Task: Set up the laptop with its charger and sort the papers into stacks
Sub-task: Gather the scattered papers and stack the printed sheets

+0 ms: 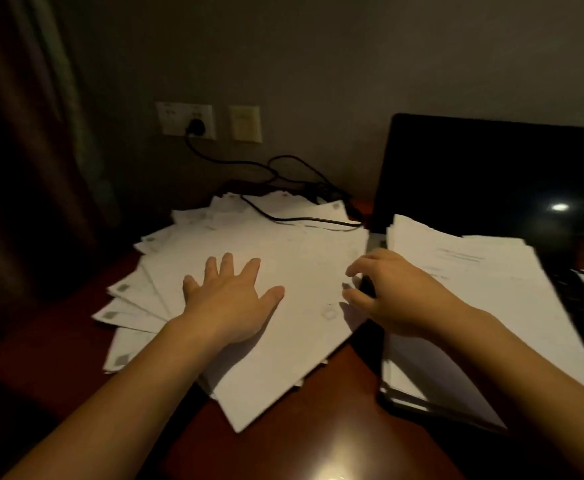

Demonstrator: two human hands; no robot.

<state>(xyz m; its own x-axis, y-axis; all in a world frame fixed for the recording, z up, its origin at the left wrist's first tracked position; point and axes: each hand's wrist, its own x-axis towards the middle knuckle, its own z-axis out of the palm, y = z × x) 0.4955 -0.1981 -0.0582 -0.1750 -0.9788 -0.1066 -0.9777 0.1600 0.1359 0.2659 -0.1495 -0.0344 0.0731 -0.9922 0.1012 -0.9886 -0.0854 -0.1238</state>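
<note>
L hand flat, spread on papers; R hand curled at edge, grip unclear. Tug may snag cable.

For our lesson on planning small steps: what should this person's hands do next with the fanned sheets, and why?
Probably the right hand should pinch and lift the uppermost of the fanned white paper sheets by its right edge: thumb and forefinger are poised apart there, while the left hand lies flat on them.
</note>
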